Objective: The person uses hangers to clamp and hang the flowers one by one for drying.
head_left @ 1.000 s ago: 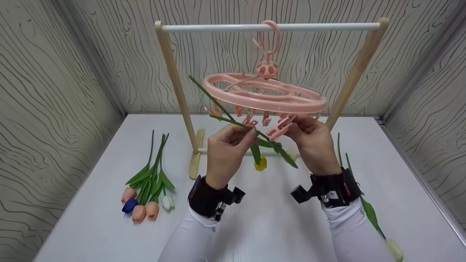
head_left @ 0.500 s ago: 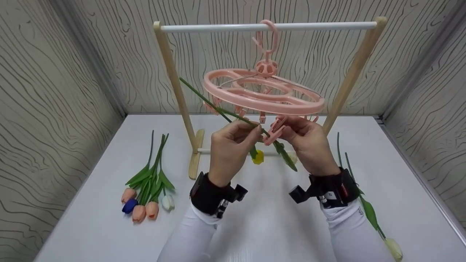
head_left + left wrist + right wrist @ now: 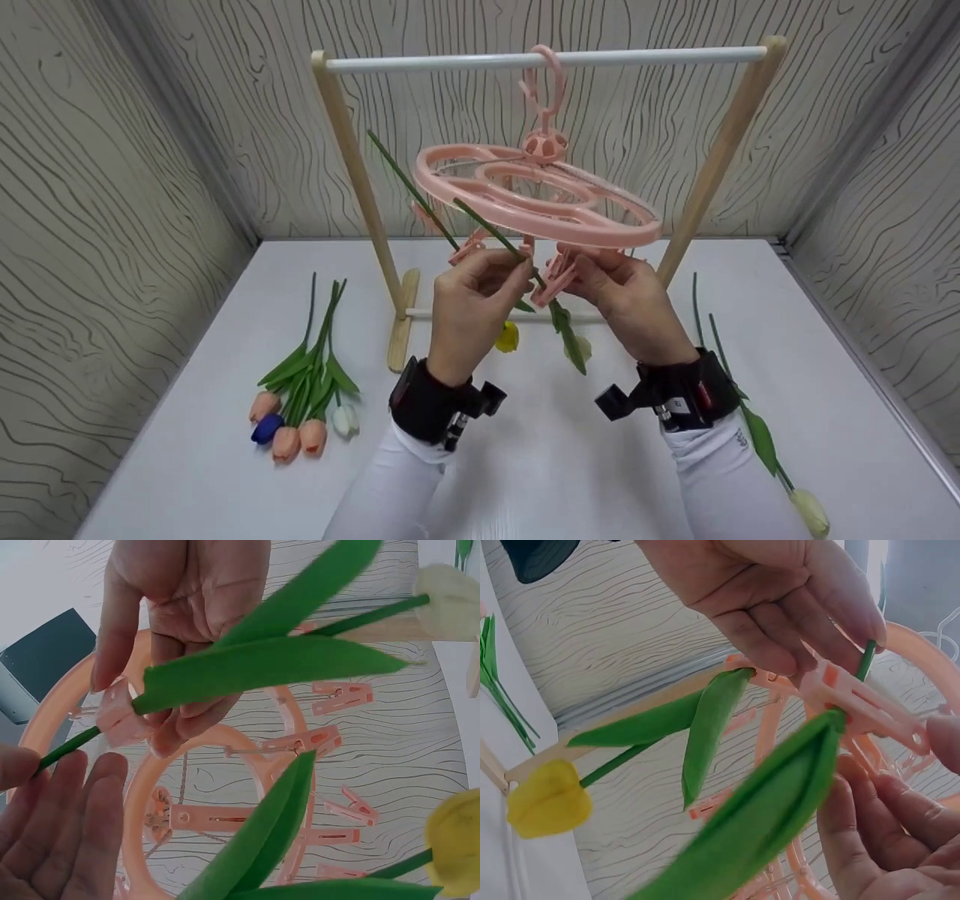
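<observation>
My left hand (image 3: 480,311) pinches the green stem (image 3: 69,747) of an artificial white tulip (image 3: 450,604), whose head hangs downward. My right hand (image 3: 626,304) pinches a pink clothespin (image 3: 859,701) that belongs to a round pink clip hanger (image 3: 487,214). The clothespin's jaws lie around the stem, just beside the base of the leaf (image 3: 270,671); whether they clamp it I cannot tell. To the left, a yellow tulip (image 3: 549,799) hangs head down below the hanger, its stem rising behind my left hand. Where that stem meets its clip is partly hidden.
The hanger hooks over a white rod (image 3: 420,63) on a wooden stand (image 3: 360,180). Several peach, blue and white tulips (image 3: 300,390) lie on the table's left. At the right lie more stems, with a cream tulip (image 3: 810,512) near the front. Other clothespins (image 3: 341,697) dangle from the ring.
The clothespin in my right hand has moved left and down onto the stem. The held stem has become steeper. The hanger and yellow tulip have shifted slightly left.
</observation>
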A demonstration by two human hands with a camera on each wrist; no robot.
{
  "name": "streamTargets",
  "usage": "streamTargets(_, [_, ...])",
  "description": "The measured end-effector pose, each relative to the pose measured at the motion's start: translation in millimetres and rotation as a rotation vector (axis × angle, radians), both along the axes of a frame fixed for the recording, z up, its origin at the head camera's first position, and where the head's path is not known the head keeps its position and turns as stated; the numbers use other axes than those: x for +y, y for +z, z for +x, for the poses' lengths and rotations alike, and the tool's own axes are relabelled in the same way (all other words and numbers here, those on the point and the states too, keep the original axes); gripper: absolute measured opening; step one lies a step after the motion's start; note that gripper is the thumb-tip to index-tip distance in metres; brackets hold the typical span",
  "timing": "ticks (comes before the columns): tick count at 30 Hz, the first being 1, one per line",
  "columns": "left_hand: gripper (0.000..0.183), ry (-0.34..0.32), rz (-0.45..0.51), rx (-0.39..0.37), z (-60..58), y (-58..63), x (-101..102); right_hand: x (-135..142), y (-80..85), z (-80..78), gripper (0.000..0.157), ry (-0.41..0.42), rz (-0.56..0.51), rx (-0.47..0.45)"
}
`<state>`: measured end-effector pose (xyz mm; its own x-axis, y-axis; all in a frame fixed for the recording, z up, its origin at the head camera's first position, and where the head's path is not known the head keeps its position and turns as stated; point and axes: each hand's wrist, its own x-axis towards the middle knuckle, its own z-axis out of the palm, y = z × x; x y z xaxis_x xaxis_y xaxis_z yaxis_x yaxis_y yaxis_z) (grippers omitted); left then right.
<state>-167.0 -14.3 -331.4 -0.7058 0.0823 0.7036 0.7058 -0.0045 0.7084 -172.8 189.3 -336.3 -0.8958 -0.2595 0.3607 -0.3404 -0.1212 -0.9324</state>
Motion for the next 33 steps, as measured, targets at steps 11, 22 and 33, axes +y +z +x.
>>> streamTargets(11, [0.014,0.035,-0.071,-0.007,-0.6,-2.7,-1.9,4.6,-8.0,2.6,0.04,-0.088,0.014,-0.066])
streamTargets(22, [0.012,0.058,-0.087,-0.01,-1.7,-7.0,-3.3,7.2,-17.3,4.0,0.035,-0.094,0.046,-0.099])
streamTargets(33, [0.013,0.109,-0.143,-0.001,-1.5,-7.2,-5.1,-12.5,-13.5,-4.9,0.036,0.027,-0.006,-0.028])
